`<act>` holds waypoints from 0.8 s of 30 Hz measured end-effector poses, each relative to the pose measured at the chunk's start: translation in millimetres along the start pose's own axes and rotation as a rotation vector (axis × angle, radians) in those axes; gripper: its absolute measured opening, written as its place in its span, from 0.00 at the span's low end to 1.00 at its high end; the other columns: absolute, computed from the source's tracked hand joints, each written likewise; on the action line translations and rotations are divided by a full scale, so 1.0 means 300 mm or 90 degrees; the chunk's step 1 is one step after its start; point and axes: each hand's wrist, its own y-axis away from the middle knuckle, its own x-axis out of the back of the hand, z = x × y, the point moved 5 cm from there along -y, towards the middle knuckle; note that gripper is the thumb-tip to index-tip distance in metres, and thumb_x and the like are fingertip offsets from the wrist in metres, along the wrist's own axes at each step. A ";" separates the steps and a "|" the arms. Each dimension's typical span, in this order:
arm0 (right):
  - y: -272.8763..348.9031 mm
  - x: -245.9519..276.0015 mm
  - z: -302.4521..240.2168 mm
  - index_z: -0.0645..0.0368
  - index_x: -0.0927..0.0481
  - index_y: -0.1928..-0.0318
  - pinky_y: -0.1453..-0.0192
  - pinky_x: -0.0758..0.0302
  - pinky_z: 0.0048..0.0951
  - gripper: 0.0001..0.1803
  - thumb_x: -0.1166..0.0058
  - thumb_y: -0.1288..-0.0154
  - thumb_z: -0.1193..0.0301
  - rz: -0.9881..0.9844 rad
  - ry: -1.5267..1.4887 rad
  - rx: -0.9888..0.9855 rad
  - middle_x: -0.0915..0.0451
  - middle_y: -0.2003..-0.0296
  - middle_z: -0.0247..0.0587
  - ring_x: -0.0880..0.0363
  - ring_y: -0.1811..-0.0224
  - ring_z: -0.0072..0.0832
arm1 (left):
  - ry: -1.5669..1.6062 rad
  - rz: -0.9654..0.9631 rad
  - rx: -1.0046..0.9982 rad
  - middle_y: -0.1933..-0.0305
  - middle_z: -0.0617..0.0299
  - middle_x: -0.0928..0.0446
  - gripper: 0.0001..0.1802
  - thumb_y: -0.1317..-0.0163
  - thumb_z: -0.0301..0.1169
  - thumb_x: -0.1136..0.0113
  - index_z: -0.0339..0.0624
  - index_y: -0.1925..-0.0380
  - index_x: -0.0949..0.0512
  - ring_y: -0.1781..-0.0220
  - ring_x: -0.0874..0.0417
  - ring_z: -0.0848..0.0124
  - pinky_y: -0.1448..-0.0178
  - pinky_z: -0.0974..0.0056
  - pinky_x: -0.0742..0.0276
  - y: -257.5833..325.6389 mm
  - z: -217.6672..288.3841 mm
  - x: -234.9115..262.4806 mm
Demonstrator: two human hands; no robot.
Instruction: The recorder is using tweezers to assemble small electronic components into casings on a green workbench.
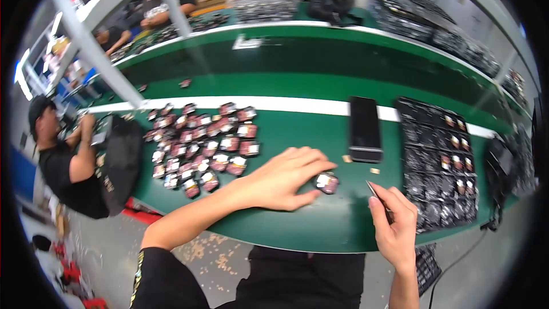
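Note:
On the green tabletop (297, 229), my left hand (280, 180) lies low, its thumb and index finger closed about the sides of a small black part with a pinkish, white-marked top (326, 183). To the right, my right hand (396, 217) pinches a thin, pointed metal tool (373, 190) that looks like tweezers; its tip points away from me and stays apart from the part. Two small tan pieces lie beyond the hands, one tan square (374, 170) and one tan chip (346, 159). A loose group of similar black and pink parts (220, 162) spreads left of my left hand.
A black slab like a phone (365, 129) lies at the far edge. Right of it is a black compartment tray (423, 163) with several parts in its right columns. A raised green shelf (286, 51) runs behind. One co-worker (74, 154) sits at left; others are across.

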 end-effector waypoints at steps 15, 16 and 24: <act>0.018 -0.088 0.148 0.71 0.09 0.56 0.67 0.41 0.19 0.05 0.31 0.31 0.85 -0.009 -0.083 -0.070 0.27 0.70 0.26 0.32 0.70 0.11 | 0.134 -0.012 -0.071 0.49 0.57 0.20 0.24 0.26 0.44 0.28 0.41 0.39 0.19 0.45 0.17 0.57 0.35 0.52 0.28 0.035 -0.002 -0.062; 0.019 -0.096 0.142 0.71 0.09 0.56 0.67 0.41 0.19 0.05 0.31 0.31 0.85 -0.006 -0.072 -0.089 0.27 0.70 0.26 0.32 0.70 0.11 | 0.149 -0.016 -0.084 0.50 0.57 0.20 0.25 0.27 0.46 0.27 0.41 0.40 0.19 0.45 0.17 0.57 0.35 0.53 0.28 0.027 0.000 -0.070; -0.023 -0.140 0.104 0.67 0.07 0.59 0.76 0.44 0.22 0.06 0.28 0.38 0.84 -0.049 -0.072 -0.005 0.25 0.78 0.29 0.36 0.81 0.11 | 0.139 0.023 -0.025 0.62 0.69 0.16 0.26 0.39 0.42 0.15 0.45 0.43 0.10 0.58 0.14 0.70 0.44 0.60 0.30 0.033 -0.042 -0.037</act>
